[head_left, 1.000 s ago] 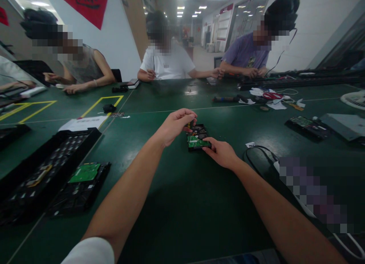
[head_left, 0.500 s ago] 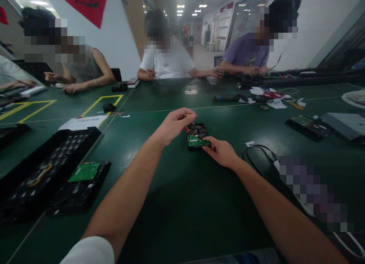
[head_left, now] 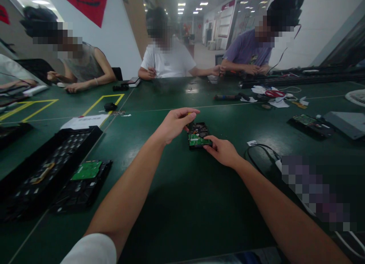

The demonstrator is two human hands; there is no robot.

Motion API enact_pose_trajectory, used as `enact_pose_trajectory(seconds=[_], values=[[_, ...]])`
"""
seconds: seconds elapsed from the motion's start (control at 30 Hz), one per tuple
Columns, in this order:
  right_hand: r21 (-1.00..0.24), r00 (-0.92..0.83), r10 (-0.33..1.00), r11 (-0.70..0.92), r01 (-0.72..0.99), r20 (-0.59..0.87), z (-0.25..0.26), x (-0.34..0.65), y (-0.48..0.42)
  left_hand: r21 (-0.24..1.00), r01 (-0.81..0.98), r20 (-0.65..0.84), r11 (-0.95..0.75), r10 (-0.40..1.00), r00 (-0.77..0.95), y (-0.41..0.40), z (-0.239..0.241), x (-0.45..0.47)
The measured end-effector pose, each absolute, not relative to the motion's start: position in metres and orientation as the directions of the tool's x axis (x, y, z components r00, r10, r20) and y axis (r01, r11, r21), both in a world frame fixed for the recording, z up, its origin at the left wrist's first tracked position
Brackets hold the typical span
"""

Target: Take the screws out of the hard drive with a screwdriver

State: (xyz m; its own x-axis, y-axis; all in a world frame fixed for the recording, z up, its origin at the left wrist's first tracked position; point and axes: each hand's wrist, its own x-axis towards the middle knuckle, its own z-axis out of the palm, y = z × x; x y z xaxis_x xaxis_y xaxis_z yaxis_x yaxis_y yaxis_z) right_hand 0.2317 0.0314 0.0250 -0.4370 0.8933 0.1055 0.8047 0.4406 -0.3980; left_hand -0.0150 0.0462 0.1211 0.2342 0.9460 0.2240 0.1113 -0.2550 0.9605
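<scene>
A black hard drive (head_left: pixel 199 135) with a green circuit board on top lies on the green table (head_left: pixel 176 188), straight ahead of me. My left hand (head_left: pixel 176 123) hovers over its far left corner, fingers pinched round a small yellow-handled screwdriver (head_left: pixel 189 120) that points down at the drive. My right hand (head_left: pixel 222 151) rests on the table at the drive's near right corner, its fingers closed against the edge and holding the drive still.
A black tray (head_left: pixel 42 169) and a second drive with a green board (head_left: pixel 85 176) lie at the left. A black cable (head_left: pixel 261 151) coils at the right, with more boards (head_left: pixel 309 123) beyond. Three people sit along the far side. Tools and paper scraps (head_left: pixel 265 96) lie there.
My left hand's fingers have shifted slightly on the screwdriver above the drive. My right hand stays on the drive's corner. The view has tilted a little.
</scene>
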Motion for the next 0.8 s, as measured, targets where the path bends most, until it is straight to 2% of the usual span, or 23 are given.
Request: enact_pose_trajectory(seconds=[0.37, 0.63, 0.8], values=[[-0.4, -0.432, 0.896, 0.435, 0.807, 0.104, 0.0243, 0.2313, 0.0317, 0.956, 0.119, 0.222, -0.268, 0.927, 0.304, 0.0447, 0.1228, -0.0155], [-0.402, -0.435, 0.895, 0.437, 0.804, 0.103, 0.025, 0.2314, 0.0316, 0.988, -0.043, 0.157, -0.151, 0.943, 0.292, 0.0417, 0.1258, -0.0121], [-0.396, -0.431, 0.897, 0.433, 0.81, 0.101, 0.0258, 0.2313, 0.032, 0.985, -0.031, 0.17, -0.168, 0.948, 0.267, 0.0439, 0.1258, -0.0113]])
